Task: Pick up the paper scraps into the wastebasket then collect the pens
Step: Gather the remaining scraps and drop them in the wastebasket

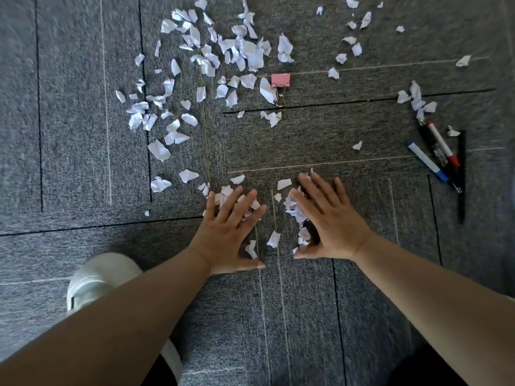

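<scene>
Left hand (231, 232) and right hand (328, 221) flat on the grey carpet floor (83, 135).
Both hands lie at lower centre, fingers straight and spread, gripping nothing and pressing on a few torn white paper scraps (159, 150). Most scraps lie scattered across the upper half around a pink metal binder clip (280, 80). The red-capped, blue-capped and black pens (439, 151) lie together at the right edge.

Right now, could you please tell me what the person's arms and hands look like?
Both forearms are bare, with no sleeves in view. The left hand and right hand wear no gloves, rings, watch or bracelet.
</scene>
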Motion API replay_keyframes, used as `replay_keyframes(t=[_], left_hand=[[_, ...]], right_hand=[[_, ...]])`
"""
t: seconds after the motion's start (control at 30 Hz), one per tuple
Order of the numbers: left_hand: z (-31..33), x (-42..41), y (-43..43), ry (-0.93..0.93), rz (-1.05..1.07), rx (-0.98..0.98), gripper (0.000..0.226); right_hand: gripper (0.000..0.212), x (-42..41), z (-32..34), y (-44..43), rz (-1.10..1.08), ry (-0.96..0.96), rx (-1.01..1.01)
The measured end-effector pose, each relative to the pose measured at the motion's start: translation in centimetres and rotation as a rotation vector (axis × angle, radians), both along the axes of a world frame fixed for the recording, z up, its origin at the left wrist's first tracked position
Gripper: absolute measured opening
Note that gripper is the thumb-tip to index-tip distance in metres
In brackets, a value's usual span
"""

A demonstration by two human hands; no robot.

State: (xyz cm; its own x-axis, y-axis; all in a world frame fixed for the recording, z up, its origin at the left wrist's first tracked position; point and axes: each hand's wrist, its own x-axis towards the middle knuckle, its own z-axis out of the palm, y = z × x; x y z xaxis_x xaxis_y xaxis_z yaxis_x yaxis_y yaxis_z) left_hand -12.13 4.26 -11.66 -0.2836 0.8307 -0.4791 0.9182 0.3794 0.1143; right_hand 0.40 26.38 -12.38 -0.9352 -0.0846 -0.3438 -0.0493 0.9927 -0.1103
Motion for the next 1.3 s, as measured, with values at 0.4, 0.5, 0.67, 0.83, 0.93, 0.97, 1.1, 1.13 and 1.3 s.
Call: replay_keyframes(t=[0.4, 0.5, 0.67, 0.83, 0.93, 0.97, 1.1, 1.13, 1.3], left_hand=[[0.0, -2.3, 1.8, 0.083, 0.215, 0.361, 0.022], [0.0, -2.3, 2.1, -0.009, 0.185, 0.372, 0.019], [2.8, -2.8, 5.0, -0.06, 0.184, 0.269, 0.013], [8.9, -3.7, 12.1, -0.062, 0.216, 0.333, 0.018], [13.8, -2.9, 17.0, -0.071, 0.162, 0.424, 0.023], [15.5, -2.2, 18.6, -0.079, 0.141, 0.461, 0.024], [22.5, 1.4, 24.5, -0.062, -0.029, 0.602, 0.025], [23.8, 2.5, 25.9, -0.065, -0.062, 0.636, 0.025], [28.1, 9.2, 34.0, -0.149, -0.072, 0.705, 0.021]], right_hand=[[0.033, -3.5, 0.5, -2.0, -0.074, 0.254, -0.109], [0.024, -2.9, 0.6, -1.9, -0.076, 0.258, -0.21], [0.014, -2.6, 2.6, 0.4, -0.209, 0.269, -0.334], [0.014, -1.6, 9.2, 5.3, -0.375, 0.354, -0.312], [0.013, 0.0, 14.6, 8.9, -0.452, 0.472, -0.278], [0.013, 0.7, 16.7, 10.2, -0.483, 0.513, -0.265], [0.025, 5.9, 24.5, 15.8, -0.682, 0.658, -0.173], [0.028, 7.5, 26.2, 17.3, -0.742, 0.688, -0.16], [0.022, 15.3, 31.5, 24.5, -1.045, 0.774, -0.079]])
